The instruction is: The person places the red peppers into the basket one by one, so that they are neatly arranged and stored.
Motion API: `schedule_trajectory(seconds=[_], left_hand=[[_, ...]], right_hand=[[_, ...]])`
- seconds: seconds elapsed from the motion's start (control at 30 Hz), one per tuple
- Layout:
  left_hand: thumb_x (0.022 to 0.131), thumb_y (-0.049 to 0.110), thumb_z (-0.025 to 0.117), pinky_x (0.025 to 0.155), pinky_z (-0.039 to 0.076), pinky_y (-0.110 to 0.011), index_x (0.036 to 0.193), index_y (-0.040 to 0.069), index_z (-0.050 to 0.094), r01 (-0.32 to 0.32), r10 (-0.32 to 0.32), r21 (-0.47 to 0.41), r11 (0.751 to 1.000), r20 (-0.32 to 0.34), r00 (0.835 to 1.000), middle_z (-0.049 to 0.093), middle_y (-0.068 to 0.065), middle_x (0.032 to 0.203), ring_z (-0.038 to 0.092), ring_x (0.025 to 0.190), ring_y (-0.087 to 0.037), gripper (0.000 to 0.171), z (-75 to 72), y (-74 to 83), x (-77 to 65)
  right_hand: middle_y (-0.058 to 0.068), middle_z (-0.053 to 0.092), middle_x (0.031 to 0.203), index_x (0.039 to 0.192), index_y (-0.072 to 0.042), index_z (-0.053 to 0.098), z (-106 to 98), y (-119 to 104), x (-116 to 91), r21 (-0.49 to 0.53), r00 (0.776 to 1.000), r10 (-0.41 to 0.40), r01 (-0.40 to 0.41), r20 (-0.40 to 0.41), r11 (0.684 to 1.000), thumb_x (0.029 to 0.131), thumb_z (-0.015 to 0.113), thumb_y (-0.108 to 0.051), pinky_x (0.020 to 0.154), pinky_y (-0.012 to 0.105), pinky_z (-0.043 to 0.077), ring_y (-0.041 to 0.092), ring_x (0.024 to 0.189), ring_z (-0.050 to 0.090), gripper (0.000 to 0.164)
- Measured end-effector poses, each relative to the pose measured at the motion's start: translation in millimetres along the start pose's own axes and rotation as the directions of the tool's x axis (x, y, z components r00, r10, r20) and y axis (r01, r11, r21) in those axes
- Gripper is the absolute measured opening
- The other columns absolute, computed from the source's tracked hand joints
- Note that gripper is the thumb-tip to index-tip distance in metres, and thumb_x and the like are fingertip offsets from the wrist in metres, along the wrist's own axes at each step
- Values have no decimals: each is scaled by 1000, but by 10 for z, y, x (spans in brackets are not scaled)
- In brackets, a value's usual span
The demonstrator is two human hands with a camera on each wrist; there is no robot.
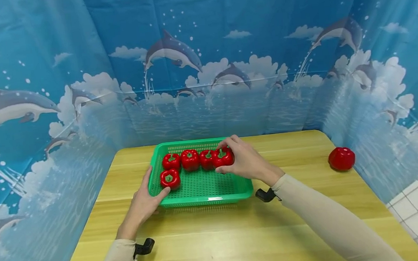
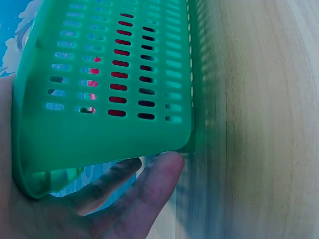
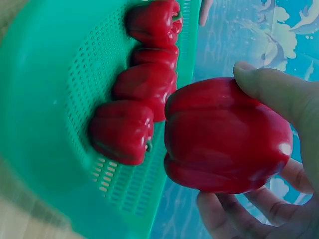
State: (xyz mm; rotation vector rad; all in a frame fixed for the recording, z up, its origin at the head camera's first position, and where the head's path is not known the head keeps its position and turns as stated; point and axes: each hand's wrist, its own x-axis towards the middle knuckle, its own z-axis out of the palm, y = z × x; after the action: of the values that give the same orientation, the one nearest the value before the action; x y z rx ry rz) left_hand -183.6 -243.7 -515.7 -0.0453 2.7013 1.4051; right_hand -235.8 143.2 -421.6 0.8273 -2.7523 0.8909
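Right hand point(image 1: 247, 159) grips a pepper point(image 3: 227, 137) between thumb point(image 3: 274, 92) and fingers point(image 3: 239, 219); left hand point(image 1: 143, 202) holds basket point(image 1: 189, 200).

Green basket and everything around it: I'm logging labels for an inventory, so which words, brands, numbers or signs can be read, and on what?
None can be read on the green basket, red peppers, table or curtain.
A white patch on the basket's front rim shows no legible text; label or glare, I cannot tell.

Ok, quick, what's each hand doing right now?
Left hand: closed, holding the green basket at its left end.
Right hand: closed, holding a red bell pepper between thumb and fingers.
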Motion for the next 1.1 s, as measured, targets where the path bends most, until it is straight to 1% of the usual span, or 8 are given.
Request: schedule_trajectory(seconds=[0.17, 0.37, 0.43, 0.63, 0.77, 0.83, 1.0, 1.1], left_hand=[[110, 62, 77, 70, 70, -42, 188, 48, -1, 3, -4, -4, 1000, -3, 1000, 30, -38, 187, 85, 73, -29, 111, -3, -15, -5], [109, 63, 78, 71, 70, -42, 188, 48, 0, 8, -8, -1, 1000, -6, 1000, 30, -38, 187, 85, 73, -28, 112, -16, -2, 8], [108, 63, 78, 71, 71, -43, 188, 48, 0, 8, -8, -2, 1000, -7, 1000, 29, -38, 187, 84, 72, -28, 112, -12, 4, 12], [109, 62, 78, 70, 69, -42, 188, 48, 0, 2, -2, 1, 1000, -8, 1000, 33, -40, 184, 83, 69, -29, 112, 14, 11, 1], [110, 59, 77, 69, 69, -42, 188, 47, 0, 3, -3, 0, 1000, -12, 1000, 34, -41, 183, 83, 70, -29, 110, 29, 25, -11], [111, 57, 77, 69, 70, -41, 188, 46, 1, 3, -3, -1, 1000, -13, 1000, 35, -41, 183, 83, 71, -29, 109, 31, 28, -9], [110, 58, 77, 69, 70, -41, 188, 47, 2, 9, -9, -2, 1000, -18, 1000, 35, -40, 183, 84, 72, -29, 109, 22, 15, -3], [110, 60, 77, 68, 70, -42, 188, 48, 2, 10, -10, -3, 1000, -21, 1000, 35, -40, 184, 84, 71, -29, 109, 18, 7, 8]], right_hand=[[14, 68, 138, 146, -13, 68, 68, -68, 97, 20, 999, -3, 3, 32, 1000, 95, 99, -46, 89, 43, 57, 24, 107, 61, 68], [11, 69, 136, 141, -12, 66, 120, -118, 200, 45, 999, -3, 1, 50, 999, 96, 99, -43, 94, 44, 57, 28, 113, 63, 64], [10, 70, 136, 139, -12, 65, 134, -123, 226, 54, 998, 1, -4, 55, 999, 97, 99, -43, 93, 44, 57, 28, 112, 63, 63], [6, 73, 136, 138, -13, 64, 207, -109, 273, 81, 995, 29, -37, 92, 996, 95, 100, -45, 84, 39, 56, 22, 99, 62, 65], [5, 74, 133, 138, -12, 65, 244, -110, 289, 78, 994, 24, -32, 107, 996, 94, 101, -45, 83, 38, 56, 21, 95, 61, 66], [6, 73, 131, 137, -11, 65, 255, -114, 306, 81, 994, 19, -28, 112, 996, 94, 101, -43, 83, 38, 55, 21, 94, 60, 64], [5, 72, 130, 136, -12, 64, 281, -125, 354, 83, 990, 31, -43, 138, 996, 94, 101, -43, 87, 39, 55, 21, 100, 61, 64], [4, 72, 127, 134, -13, 64, 294, -123, 376, 77, 988, 36, -48, 149, 996, 94, 101, -45, 89, 40, 55, 22, 102, 61, 63]])
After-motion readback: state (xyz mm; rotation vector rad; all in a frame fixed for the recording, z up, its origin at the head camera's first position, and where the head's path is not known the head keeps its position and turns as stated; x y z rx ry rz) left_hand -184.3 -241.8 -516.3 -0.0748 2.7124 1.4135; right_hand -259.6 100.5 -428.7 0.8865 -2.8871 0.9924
